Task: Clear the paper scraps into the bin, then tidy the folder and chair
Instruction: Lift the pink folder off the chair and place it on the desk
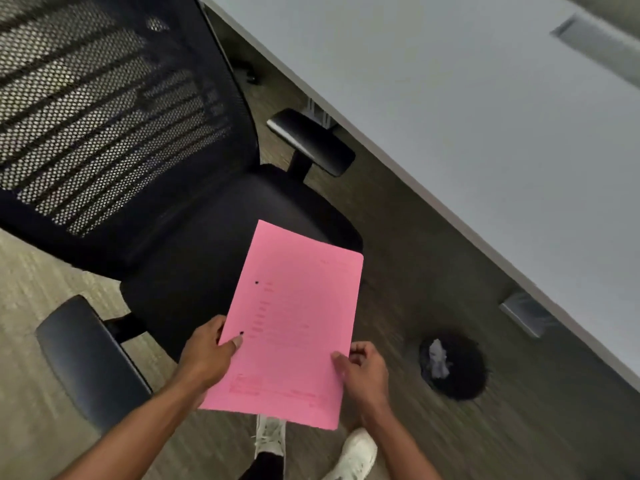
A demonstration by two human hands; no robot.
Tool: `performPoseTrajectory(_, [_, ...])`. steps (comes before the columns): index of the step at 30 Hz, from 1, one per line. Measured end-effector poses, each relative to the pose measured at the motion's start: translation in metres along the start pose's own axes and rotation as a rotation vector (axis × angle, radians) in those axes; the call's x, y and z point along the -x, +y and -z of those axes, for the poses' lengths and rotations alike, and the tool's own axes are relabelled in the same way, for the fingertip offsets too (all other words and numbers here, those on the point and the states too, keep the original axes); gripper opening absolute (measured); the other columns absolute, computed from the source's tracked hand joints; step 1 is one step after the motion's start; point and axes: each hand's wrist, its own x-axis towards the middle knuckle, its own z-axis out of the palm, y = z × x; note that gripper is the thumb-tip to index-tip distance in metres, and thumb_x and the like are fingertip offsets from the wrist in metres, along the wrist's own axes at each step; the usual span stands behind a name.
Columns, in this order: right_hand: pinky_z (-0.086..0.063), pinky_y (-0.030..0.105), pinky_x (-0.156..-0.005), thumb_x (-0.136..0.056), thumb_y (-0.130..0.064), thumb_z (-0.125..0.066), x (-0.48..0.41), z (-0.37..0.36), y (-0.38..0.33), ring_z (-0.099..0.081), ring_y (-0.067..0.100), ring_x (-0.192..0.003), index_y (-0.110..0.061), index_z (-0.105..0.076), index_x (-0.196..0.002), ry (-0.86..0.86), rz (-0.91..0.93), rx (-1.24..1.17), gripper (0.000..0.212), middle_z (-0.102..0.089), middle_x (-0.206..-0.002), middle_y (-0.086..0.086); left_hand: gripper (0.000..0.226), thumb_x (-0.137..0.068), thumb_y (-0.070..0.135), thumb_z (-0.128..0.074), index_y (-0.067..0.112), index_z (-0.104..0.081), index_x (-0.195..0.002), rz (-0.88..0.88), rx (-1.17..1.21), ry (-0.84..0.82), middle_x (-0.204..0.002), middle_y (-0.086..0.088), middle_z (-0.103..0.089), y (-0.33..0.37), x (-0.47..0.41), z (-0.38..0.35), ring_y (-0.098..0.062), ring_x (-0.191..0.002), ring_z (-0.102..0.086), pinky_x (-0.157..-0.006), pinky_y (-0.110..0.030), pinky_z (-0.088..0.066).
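1. the black mesh chair (145, 140) stands at your left, its seat under the folder's far end.
2. your left hand (207, 355) and right hand (363, 372) pinch the pink folder (294, 323) by its near edges.
3. crumpled paper scraps (438, 358) lie in the black bin (464, 382) beside the grey desk (467, 116).

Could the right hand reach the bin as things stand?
Probably not right away: the right hand grips the pink folder together with the left hand; the bin sits low on the floor beside it.
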Motion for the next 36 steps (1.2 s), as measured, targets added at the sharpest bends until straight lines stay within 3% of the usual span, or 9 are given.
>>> performPoseTrajectory(4, [-0.061,0.049,-0.065,-0.088,-0.017,-0.081,0.025,0.039,-0.003,-0.069,0.022,-0.071,-0.017,-0.063,-0.093,-0.002,0.034,-0.008,0.018,-0.076,-0.085,0.012,0.021,-0.105,0.014,-0.067,0.022,-0.071,-0.124,-0.036,-0.065,0.015,-0.112,0.003,-0.078,0.023,0.032,-0.014,-0.023,-0.102,-0.077,-0.094,-0.051,-0.064])
performPoseTrajectory(8, [-0.051,0.035,-0.056,-0.087,-0.015,-0.081,0.051,0.082,-0.016,-0.06,0.015,-0.065,-0.018,-0.061,-0.091,0.032,0.084,-0.013,0.021,-0.07,-0.079,0.014,0.021,-0.104,0.016,-0.067,0.027,-0.072,-0.122,-0.084,-0.115,0.03,-0.108,0.007,-0.077,0.052,0.063,-0.028,-0.02,-0.098,-0.076,-0.09,-0.049,-0.065])
performPoseTrajectory(11, [-0.055,0.033,-0.06,-0.087,-0.012,-0.082,0.068,0.121,-0.027,-0.066,0.015,-0.069,-0.023,-0.061,-0.095,0.031,0.115,-0.005,0.025,-0.072,-0.08,0.001,0.024,-0.101,0.02,-0.073,0.028,-0.074,-0.123,-0.106,-0.115,0.024,-0.103,0.013,-0.077,0.074,0.088,-0.04,-0.016,-0.092,-0.077,-0.081,-0.043,-0.066])
performPoseTrajectory(14, [-0.057,0.021,-0.058,-0.088,-0.009,-0.08,0.085,0.163,-0.035,-0.075,0.011,-0.078,-0.03,-0.061,-0.1,0.025,0.155,0.009,0.031,-0.077,-0.09,-0.004,0.026,-0.099,0.021,-0.076,0.028,-0.075,-0.124,-0.111,-0.12,0.007,-0.102,0.014,-0.077,0.094,0.115,-0.053,-0.015,-0.089,-0.078,-0.076,-0.04,-0.066])
performPoseTrajectory(18, [-0.06,0.017,-0.059,-0.093,-0.011,-0.076,0.106,0.218,-0.041,-0.076,0.002,-0.087,-0.038,-0.058,-0.105,0.019,0.187,0.002,0.034,-0.077,-0.098,-0.008,0.025,-0.099,0.021,-0.076,0.028,-0.074,-0.124,-0.13,-0.141,-0.028,-0.106,0.008,-0.079,0.114,0.15,-0.081,-0.014,-0.087,-0.08,-0.068,-0.032,-0.065])
performPoseTrajectory(23, [-0.057,0.011,-0.057,-0.095,-0.016,-0.075,0.114,0.278,-0.045,-0.069,-0.014,-0.093,-0.034,-0.058,-0.115,0.019,0.219,0.039,0.032,-0.072,-0.108,-0.014,0.026,-0.099,0.021,-0.075,0.025,-0.071,-0.125,-0.157,-0.178,-0.059,-0.109,0.005,-0.078,0.135,0.184,-0.114,-0.018,-0.092,-0.08,-0.074,-0.037,-0.066])
performPoseTrajectory(26, [-0.056,0.01,-0.058,-0.094,-0.018,-0.076,0.111,0.304,-0.048,-0.069,-0.014,-0.094,-0.032,-0.058,-0.119,0.025,0.242,0.049,0.034,-0.072,-0.11,-0.015,0.024,-0.101,0.021,-0.073,0.025,-0.069,-0.124,-0.174,-0.173,-0.056,-0.102,0.01,-0.075,0.147,0.194,-0.131,-0.014,-0.089,-0.078,-0.067,-0.031,-0.063])
performPoseTrajectory(29, [-0.056,0.01,-0.061,-0.094,-0.02,-0.076,0.108,0.319,-0.05,-0.073,-0.005,-0.093,-0.032,-0.058,-0.122,0.038,0.268,0.046,0.035,-0.071,-0.112,-0.015,0.017,-0.106,0.022,-0.065,0.029,-0.067,-0.121,-0.193,-0.209,-0.059,-0.107,0.005,-0.076,0.16,0.196,-0.144,-0.016,-0.091,-0.078,-0.074,-0.039,-0.066])
performPoseTrajectory(36, [-0.052,0.013,-0.072,-0.093,-0.021,-0.078,0.096,0.327,-0.067,-0.073,0.003,-0.096,-0.03,-0.057,-0.126,0.079,0.275,0.001,0.04,-0.071,-0.107,-0.019,0.022,-0.109,0.021,-0.059,0.023,-0.068,-0.129,-0.274,-0.243,-0.025,-0.105,0.006,-0.075,0.194,0.183,-0.146,-0.013,-0.088,-0.074,-0.063,-0.028,-0.055])
